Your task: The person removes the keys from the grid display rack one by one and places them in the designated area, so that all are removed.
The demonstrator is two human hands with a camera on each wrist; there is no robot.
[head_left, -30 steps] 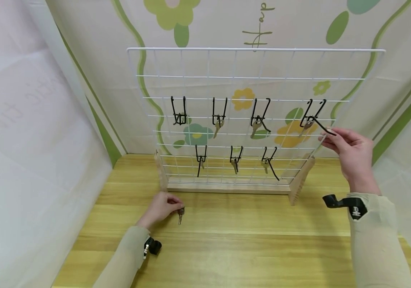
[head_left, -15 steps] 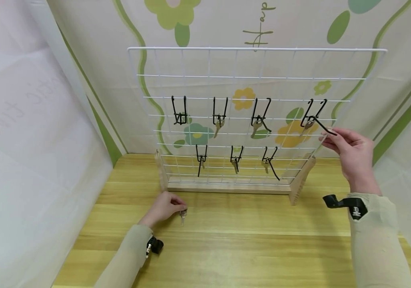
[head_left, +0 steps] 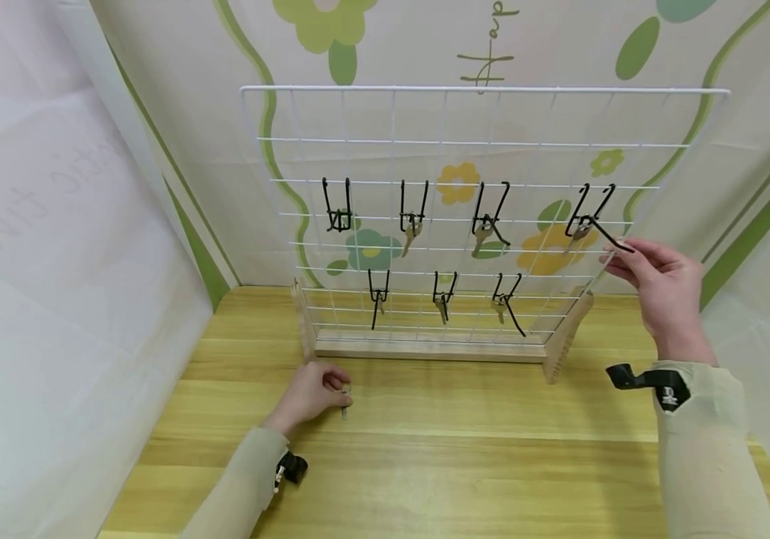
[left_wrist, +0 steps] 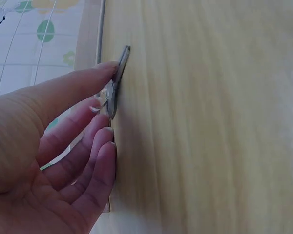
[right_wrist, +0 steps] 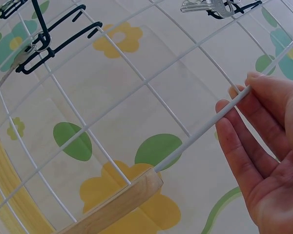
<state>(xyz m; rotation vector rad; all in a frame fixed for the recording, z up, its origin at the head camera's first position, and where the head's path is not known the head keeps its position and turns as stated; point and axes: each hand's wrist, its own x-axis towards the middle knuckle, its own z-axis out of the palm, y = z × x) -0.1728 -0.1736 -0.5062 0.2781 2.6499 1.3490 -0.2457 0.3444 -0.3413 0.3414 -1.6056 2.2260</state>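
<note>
Left hand (head_left: 311, 394) edged rightward, pinching key (left_wrist: 121, 70); right hand (head_left: 671, 299) grips grid (right_wrist: 200, 131). I judge six hooks (head_left: 604, 231) keyed, upper-left hook (head_left: 340, 220) remaining.

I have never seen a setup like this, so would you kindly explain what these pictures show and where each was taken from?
There is no robot here, only a person's two bare hands. The head camera looks forward and down over everything; the other two current views come from cameras on each wrist. On the yellow wood-grain table, a white wire grid stands in a pale wooden base. It carries seven black wire hooks, four above three, most holding small metal keys. The left hand pinches a silvery metal key low over the table; the right hand grips the grid's right edge.
</note>
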